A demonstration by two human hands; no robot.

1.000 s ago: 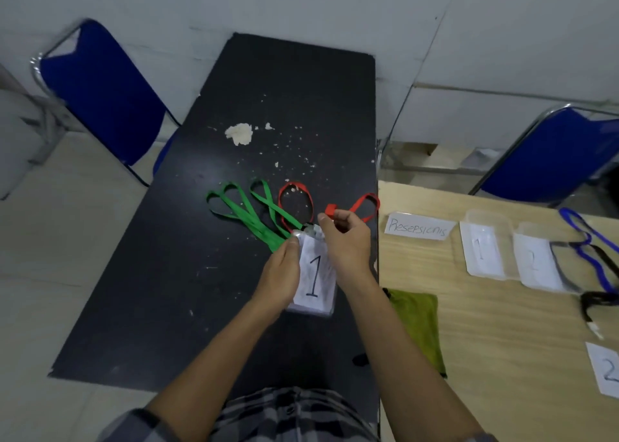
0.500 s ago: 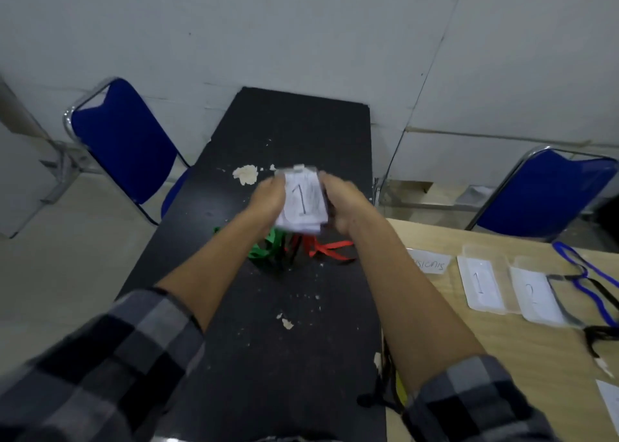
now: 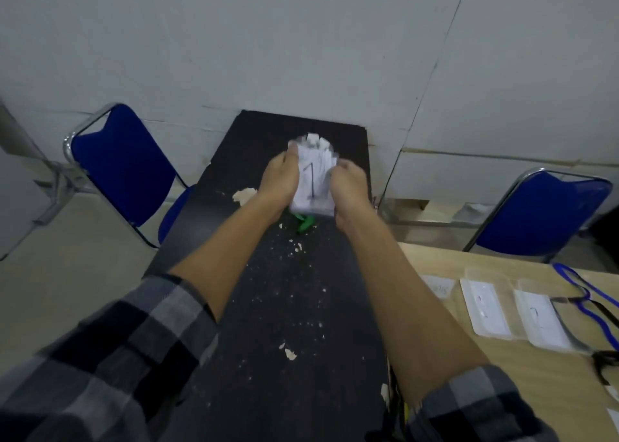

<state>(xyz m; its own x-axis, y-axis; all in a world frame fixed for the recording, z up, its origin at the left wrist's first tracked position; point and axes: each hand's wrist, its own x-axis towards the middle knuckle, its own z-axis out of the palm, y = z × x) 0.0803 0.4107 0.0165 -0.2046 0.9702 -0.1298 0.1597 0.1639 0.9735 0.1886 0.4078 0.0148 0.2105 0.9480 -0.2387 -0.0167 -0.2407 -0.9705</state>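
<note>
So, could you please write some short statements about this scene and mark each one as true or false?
1. The left hand and the right hand both grip the card holder marked "1". True.
2. The card holder lies on the floor. False: the hands hold it over the black table.
3. A piece of green lanyard shows just below the card holder. True.
4. The two chairs are red. False: the left chair and the right chair are blue.
</note>
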